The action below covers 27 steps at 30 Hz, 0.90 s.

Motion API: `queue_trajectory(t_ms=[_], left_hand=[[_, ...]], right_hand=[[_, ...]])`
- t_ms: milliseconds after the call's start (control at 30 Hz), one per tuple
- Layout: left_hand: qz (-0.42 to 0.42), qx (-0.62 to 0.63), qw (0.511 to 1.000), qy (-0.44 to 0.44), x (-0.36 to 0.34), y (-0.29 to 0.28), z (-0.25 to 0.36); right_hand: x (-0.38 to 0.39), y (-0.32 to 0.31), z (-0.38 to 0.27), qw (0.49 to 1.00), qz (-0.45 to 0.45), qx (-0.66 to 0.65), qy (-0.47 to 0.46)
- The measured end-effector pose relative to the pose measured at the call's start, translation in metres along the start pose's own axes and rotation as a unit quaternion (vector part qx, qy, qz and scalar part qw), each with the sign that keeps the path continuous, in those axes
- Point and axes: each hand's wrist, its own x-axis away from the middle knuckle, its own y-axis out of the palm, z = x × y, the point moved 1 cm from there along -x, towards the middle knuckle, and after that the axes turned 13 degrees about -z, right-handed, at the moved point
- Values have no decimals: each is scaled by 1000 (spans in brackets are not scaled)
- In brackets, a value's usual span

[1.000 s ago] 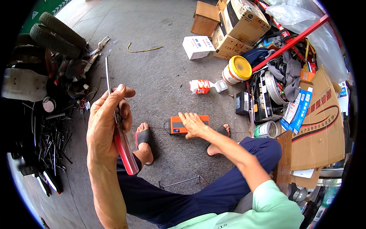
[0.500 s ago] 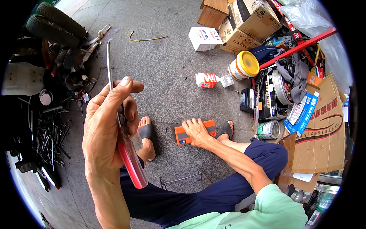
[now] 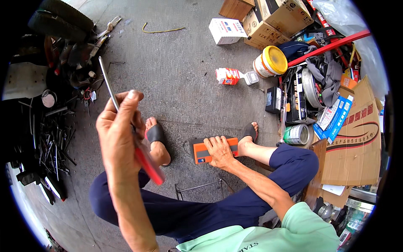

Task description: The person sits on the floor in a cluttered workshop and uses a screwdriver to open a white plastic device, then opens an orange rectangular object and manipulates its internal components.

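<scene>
My left hand (image 3: 121, 134) is raised at the left, closed on a screwdriver (image 3: 150, 166) with a red translucent handle; its long steel shaft points up and away, and the handle is blurred. My right hand (image 3: 220, 152) grips the top of a flat orange case (image 3: 202, 155) with dark grey parts, lying on the floor between my sandalled feet, its fingertips curled over it. A thin metal frame (image 3: 199, 188) lies on the floor nearer to me, below the case.
Tyres (image 3: 63, 21) and scrap metal rods (image 3: 58, 149) crowd the left. At right stand cardboard boxes (image 3: 283, 17), a yellow-lidded bucket (image 3: 273, 63), a black battery (image 3: 273, 101), a tin (image 3: 296, 134) and flattened cardboard (image 3: 348, 164). A red-white carton (image 3: 228, 75) lies farther forward.
My right hand and the orange case have moved slightly nearer me and rightward. The screwdriver tilts farther left at its tip. My left foot appears farther back in view, and my left knee now shows.
</scene>
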Motion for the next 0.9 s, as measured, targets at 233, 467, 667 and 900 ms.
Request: queue_trajectory(t_ms=[233,467,667,900], left_hand=[[77,-236,961,-119,-14,-31,-280],[-38,-520,812,-262,23,-27,-355],[-64,-526,810,-252,14,-25,-368],[4,-466,846,-260,-6,-32,-353]], right_hand=[[-7,-3,-1,998,-34,-48,-34],[-14,-7,10,994,-62,-87,-19],[-27,-16,18,990,-81,-111,-15],[-34,-18,27,989,-77,-121,-32]])
